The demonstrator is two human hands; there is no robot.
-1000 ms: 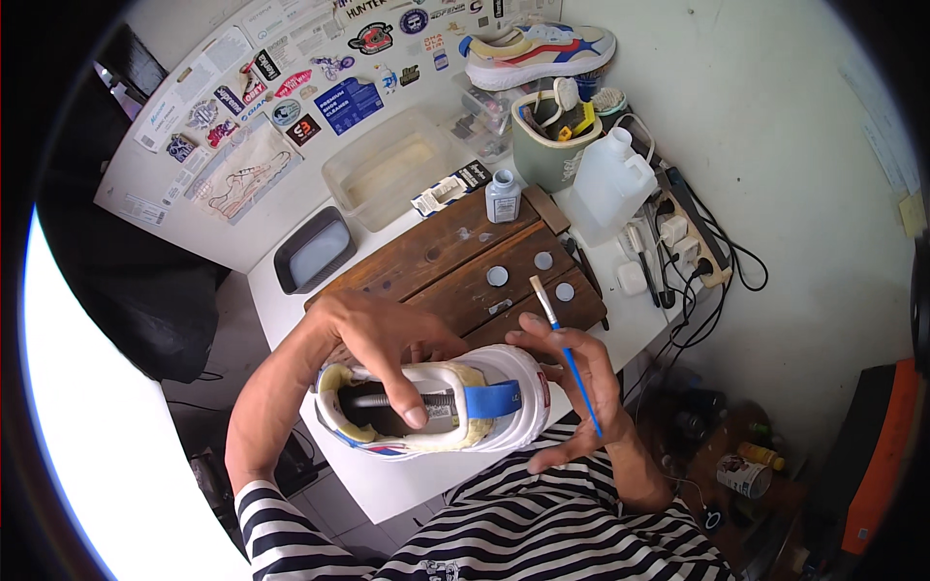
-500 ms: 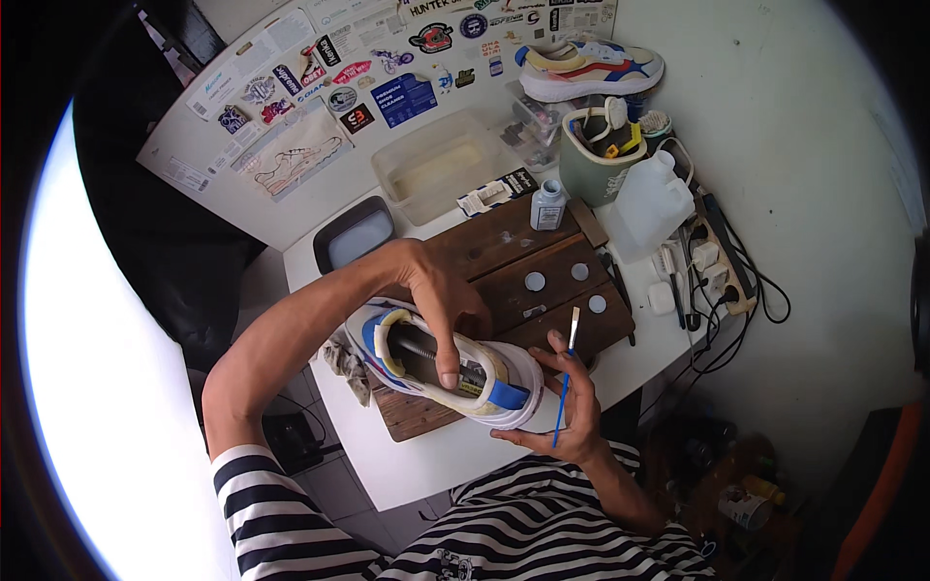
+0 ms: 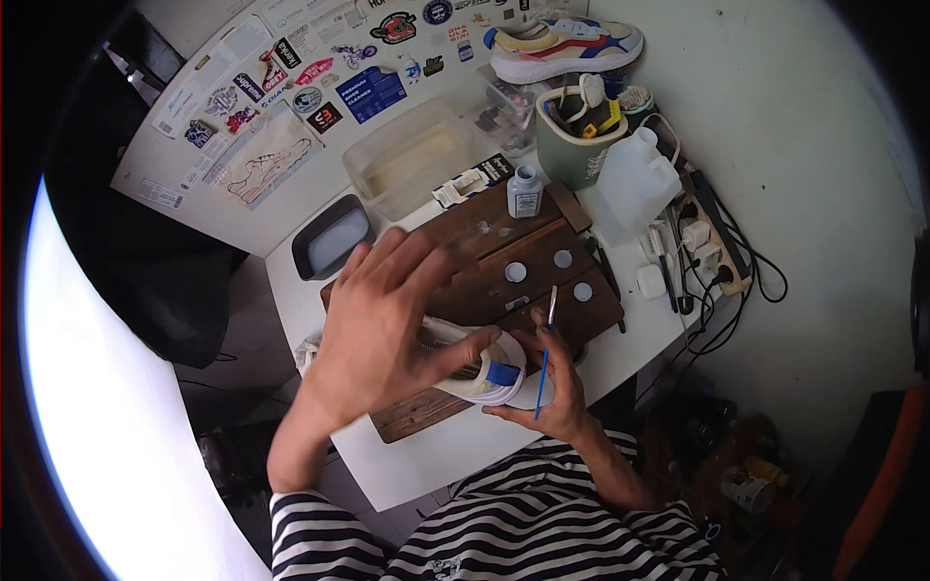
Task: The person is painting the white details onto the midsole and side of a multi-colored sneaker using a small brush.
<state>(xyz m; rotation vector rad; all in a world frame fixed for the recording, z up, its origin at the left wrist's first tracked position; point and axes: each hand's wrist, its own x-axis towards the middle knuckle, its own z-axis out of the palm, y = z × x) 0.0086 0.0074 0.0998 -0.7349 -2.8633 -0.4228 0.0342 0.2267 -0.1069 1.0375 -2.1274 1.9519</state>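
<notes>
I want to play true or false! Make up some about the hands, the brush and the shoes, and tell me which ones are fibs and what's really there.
1. The right hand holds a blue-handled brush. True.

2. The left hand is squeezed into a fist. False: the left hand is open, with its fingers spread, above the near shoe.

3. A small bottle stands on the wooden board. True.

4. The back shoe is black all over. False: the back shoe has cream, red and blue parts and a white sole.

5. Three small pale discs lie on the wooden board. True.
</notes>
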